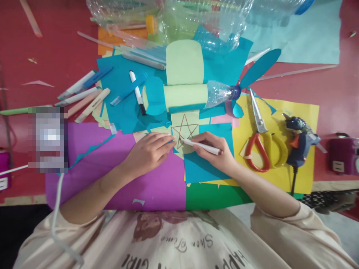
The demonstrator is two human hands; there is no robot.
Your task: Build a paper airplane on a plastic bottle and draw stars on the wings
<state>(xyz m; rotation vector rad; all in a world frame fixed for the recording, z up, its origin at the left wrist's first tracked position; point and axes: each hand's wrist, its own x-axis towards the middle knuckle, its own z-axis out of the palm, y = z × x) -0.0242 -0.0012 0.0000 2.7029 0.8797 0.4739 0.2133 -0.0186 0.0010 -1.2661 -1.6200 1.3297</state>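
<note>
My right hand (pixel 212 148) is closed around a white marker (pixel 206 147), its tip touching a brown star outline (pixel 185 127). The star is drawn on a pale green paper wing (pixel 195 116) of a model plane. Fingers stretched out, my left hand (pixel 150 152) lies flat with its fingertips at the wing's left edge. The plane's body is a plastic bottle (pixel 218 93) wrapped in pale green paper, with a blue paper propeller (pixel 260 69) at its purple cap. Its other wing (pixel 185 61) points away from me. A white marker with a black cap (pixel 137 92) lies left of the tail.
Scissors (pixel 259 127) and a glue gun (pixel 298 138) lie right on yellow paper (pixel 305 112). Several markers (pixel 92 104) lie left, near a blurred-out device (pixel 48 140) with a cable. Large clear bottles (pixel 196 22) lie at the back. Purple sheet (pixel 112 179) spreads in front.
</note>
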